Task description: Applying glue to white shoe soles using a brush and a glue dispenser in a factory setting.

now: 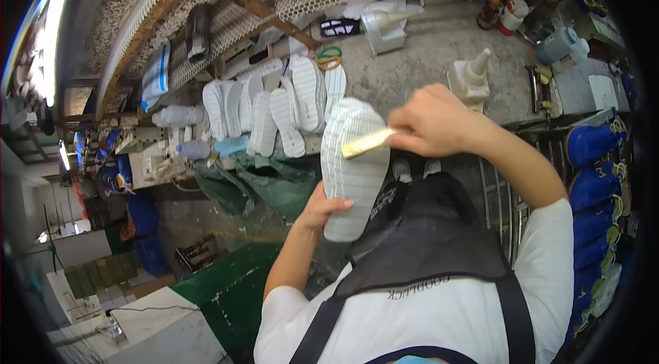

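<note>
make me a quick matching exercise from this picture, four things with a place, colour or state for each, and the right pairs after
Things:
1. left hand
2. right hand
3. laced shoes
4. apron

Descriptions:
A. grips a pale yellow brush
B. dark, worn over a white shirt
C. holds a white shoe sole
D. blue, in a column at the far right

Pairs: 1-C, 2-A, 3-D, 4-B
</note>
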Action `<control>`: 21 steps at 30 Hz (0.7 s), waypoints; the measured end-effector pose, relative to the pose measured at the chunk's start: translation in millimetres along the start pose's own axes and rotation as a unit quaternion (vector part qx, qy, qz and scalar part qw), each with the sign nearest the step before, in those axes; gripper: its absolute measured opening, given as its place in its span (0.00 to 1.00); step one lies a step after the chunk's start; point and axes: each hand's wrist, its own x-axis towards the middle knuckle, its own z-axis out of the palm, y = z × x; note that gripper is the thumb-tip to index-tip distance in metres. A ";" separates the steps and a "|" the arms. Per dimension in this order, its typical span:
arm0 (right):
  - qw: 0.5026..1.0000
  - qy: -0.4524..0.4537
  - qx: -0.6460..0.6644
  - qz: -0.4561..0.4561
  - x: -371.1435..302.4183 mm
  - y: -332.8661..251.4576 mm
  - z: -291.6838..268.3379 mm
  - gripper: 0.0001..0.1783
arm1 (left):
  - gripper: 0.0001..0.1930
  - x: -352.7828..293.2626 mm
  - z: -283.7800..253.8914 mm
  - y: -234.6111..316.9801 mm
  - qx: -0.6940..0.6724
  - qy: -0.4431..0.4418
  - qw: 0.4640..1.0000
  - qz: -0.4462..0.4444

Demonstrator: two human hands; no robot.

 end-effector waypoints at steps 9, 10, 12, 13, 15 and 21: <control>0.992 0.030 -0.124 -0.007 3.1 3.3 -28.5 0.16 | 0.33 38.0 37.9 21.6 -0.004 -0.006 0.997 0.078; 0.991 0.023 -0.135 -0.011 -3.5 -1.5 -19.7 0.15 | 0.31 48.6 42.9 24.7 -0.082 -0.001 0.994 0.079; 0.997 0.024 -0.064 -0.029 -31.8 -0.8 13.8 0.14 | 0.25 71.3 67.8 46.4 -0.211 0.025 0.975 0.061; 0.998 0.037 -0.020 -0.037 -49.3 -5.5 27.0 0.14 | 0.25 86.4 65.8 44.9 -0.215 0.027 0.973 0.073; 0.996 0.010 -0.027 -0.087 -81.4 -7.3 42.9 0.14 | 0.23 120.9 54.6 37.1 -0.261 0.055 0.960 0.089; 0.957 0.229 0.154 0.095 -57.3 31.8 -2.9 0.30 | 0.20 157.5 92.2 50.4 -0.230 0.130 0.930 0.256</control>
